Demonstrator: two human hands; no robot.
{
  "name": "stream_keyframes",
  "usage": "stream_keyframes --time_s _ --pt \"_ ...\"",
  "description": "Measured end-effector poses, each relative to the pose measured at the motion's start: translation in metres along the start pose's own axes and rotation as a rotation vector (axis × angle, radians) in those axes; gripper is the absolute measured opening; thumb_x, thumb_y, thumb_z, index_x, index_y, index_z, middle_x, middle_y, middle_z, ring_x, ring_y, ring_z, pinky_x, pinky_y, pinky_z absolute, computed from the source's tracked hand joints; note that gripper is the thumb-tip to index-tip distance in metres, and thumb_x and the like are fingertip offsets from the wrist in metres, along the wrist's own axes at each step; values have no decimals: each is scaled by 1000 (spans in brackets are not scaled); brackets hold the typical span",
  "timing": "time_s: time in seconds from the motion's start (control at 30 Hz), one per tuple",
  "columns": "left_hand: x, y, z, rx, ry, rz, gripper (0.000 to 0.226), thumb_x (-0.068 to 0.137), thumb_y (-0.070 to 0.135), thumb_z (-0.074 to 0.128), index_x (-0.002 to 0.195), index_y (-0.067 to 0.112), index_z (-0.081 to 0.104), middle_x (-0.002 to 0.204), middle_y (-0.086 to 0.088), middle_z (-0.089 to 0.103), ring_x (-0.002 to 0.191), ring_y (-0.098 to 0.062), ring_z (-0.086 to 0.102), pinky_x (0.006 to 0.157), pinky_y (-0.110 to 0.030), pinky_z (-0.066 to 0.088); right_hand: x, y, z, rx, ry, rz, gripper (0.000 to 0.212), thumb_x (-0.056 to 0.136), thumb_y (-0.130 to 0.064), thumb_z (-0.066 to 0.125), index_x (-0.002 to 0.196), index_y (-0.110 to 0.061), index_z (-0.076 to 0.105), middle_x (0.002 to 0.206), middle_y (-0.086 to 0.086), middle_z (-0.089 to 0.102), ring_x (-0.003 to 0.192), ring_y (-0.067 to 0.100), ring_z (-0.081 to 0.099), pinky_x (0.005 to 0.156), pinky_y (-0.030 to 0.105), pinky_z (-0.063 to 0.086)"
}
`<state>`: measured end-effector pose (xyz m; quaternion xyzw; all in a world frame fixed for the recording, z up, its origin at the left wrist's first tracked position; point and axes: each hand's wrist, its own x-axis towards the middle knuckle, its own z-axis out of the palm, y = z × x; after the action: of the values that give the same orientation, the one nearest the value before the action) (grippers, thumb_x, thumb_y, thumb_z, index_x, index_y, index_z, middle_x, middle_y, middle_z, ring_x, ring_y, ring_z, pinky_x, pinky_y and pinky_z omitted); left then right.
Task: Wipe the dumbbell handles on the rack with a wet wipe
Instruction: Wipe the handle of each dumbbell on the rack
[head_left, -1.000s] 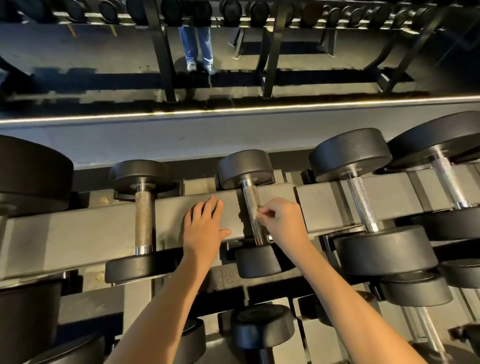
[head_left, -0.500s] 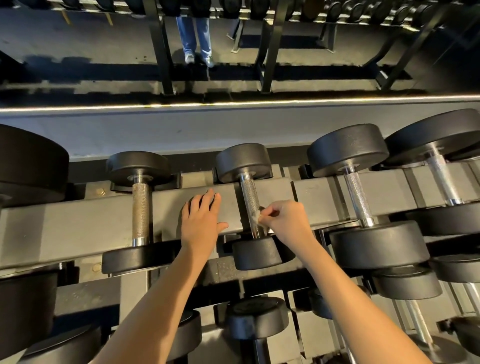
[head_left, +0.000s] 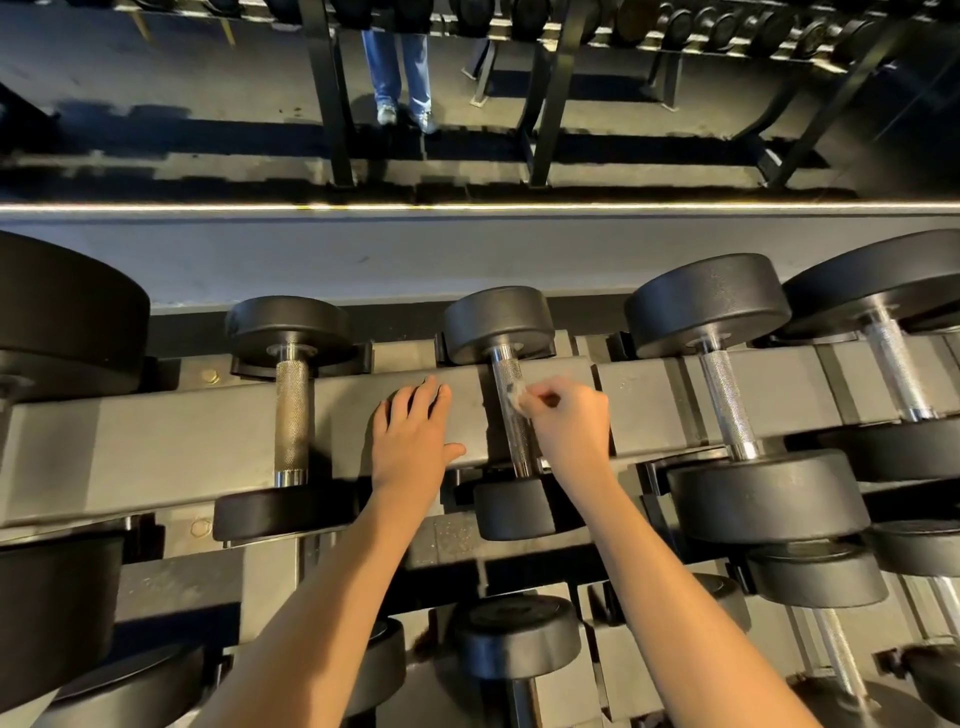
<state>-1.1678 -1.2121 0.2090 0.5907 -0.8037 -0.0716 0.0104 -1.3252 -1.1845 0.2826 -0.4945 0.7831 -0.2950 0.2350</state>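
Black dumbbells with knurled metal handles lie across the grey dumbbell rack (head_left: 156, 447). My right hand (head_left: 571, 426) pinches a small crumpled wet wipe (head_left: 517, 391) and holds it against the upper part of the middle dumbbell's handle (head_left: 511, 415). Its fingers are curled around the wipe. To the left of that handle, my left hand (head_left: 413, 439) rests flat on the rack's rail with its fingers straight. Another dumbbell handle (head_left: 291, 415) lies further left, and a shinier handle (head_left: 727, 405) lies to the right.
Bigger dumbbells (head_left: 893, 312) fill the right end and a large weight (head_left: 62, 312) the left end. A lower tier holds more dumbbells (head_left: 514, 639). Beyond the rack a mirror shows a person's legs (head_left: 397, 67) in jeans and another rack.
My right hand has slid the wipe up the middle handle, from its lower part towards the far weight. My left hand has stayed on the rail.
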Motion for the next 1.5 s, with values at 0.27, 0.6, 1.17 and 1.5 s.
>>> stream_keyframes --time_s 0.27,0.6,1.17,1.5 --pt "-2 -1 -2 11 -17 -5 77 92 49 50 152 20 12 159 -1 12 143 -24 14 116 -41 15 -9 11 -4 -138 -94 4 17 89 -20 65 104 -13 68 90 -6 61 80 4 54 62 8 35" --pt "-2 0 -6 36 -27 -8 77 92 50 49 152 20 10 159 -1 10 143 -24 14 116 -40 15 33 -17 6 91 41 -17 13 90 -12 60 81 -10 70 77 1 64 70 6 55 64 12 42" --pt "-2 1 -9 24 -48 -10 78 92 50 50 152 19 11 159 -2 10 143 -25 15 117 -41 18 -20 16 -14 -133 -277 52 10 84 -20 70 77 -21 64 73 -12 60 71 0 56 65 14 45" --pt "-3 0 -29 -273 -94 -13 54 98 33 47 148 21 31 152 2 28 140 -18 20 115 -37 20 5 -4 8 -166 23 -139 15 87 -22 67 98 -12 71 97 2 67 86 12 60 73 18 41"
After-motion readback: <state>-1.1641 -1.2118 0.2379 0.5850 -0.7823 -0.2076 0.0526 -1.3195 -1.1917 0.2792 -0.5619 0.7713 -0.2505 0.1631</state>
